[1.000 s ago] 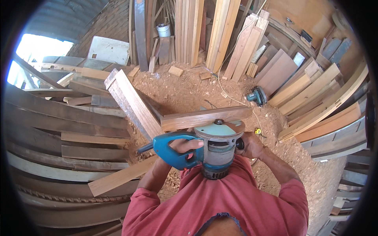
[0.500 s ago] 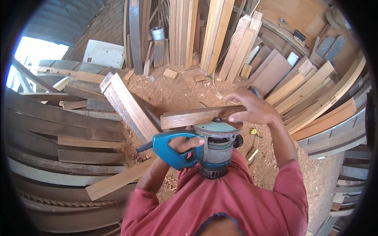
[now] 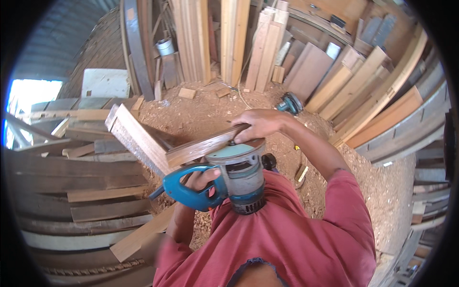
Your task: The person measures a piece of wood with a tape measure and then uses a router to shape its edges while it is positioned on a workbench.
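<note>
My left hand [image 3: 204,178] is wrapped round the handle of a teal and grey router [image 3: 244,184]. The router is turned over, its motor end against my red shirt and its pale green base plate [image 3: 229,150] facing up. Beside the plate lies a narrow wooden board [image 3: 203,146], slanting away to the left. Over the board's right end curl the fingers of my right hand [image 3: 262,125]; its thumb touches the dark bit at the middle of the plate. How far the fingers reach under the board is hidden.
Another board [image 3: 148,136] leans at the left, close to stacked planks [image 3: 76,167]. A teal power tool [image 3: 290,103] sits on the shaving-covered ground [image 3: 191,115]. Upright timbers [image 3: 191,38] and a white bucket [image 3: 165,47] stand at the far side; more boards [image 3: 354,83] lean at the right.
My right hand, raised with its fingers apart before, has come down onto the board's end and the router's bit. The view has shifted, bringing the teal power tool into sight. My left hand keeps its hold.
</note>
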Demonstrator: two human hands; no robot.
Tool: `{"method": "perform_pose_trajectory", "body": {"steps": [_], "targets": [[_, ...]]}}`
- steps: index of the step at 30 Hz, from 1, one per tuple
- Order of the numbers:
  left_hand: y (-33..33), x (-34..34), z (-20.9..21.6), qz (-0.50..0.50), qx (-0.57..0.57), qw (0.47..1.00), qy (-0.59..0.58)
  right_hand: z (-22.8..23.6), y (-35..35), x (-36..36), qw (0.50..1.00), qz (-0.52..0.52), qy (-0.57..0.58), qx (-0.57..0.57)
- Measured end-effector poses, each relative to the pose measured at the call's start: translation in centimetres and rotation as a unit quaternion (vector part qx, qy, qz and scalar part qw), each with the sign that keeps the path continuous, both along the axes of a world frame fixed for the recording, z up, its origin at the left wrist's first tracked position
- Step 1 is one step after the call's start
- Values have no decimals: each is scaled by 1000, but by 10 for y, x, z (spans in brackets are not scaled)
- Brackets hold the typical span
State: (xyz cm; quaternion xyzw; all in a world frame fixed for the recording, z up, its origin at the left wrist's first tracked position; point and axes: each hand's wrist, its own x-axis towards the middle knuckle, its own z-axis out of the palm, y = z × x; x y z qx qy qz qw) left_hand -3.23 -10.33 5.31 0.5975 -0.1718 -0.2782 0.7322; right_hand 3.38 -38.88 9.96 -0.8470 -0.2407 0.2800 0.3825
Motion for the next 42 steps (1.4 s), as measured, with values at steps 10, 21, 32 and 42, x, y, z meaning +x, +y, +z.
{"method": "perform_pose_trajectory", "body": {"steps": [10,21,32,42], "targets": [[-6,-1,-3,4,23,1000,-7,-5,-4,-4,1000,-12,-12,-11],[-14,5,0,-19,39,998,-52,-5,-13,-14,997,-3,-74,-17],[-13,10,5,-70,16,996,45,7,-12,-23,997,-30,-48,-55],[-13,8,4,-79,22,996,28,3,-13,-21,997,-23,-33,-66]]}}
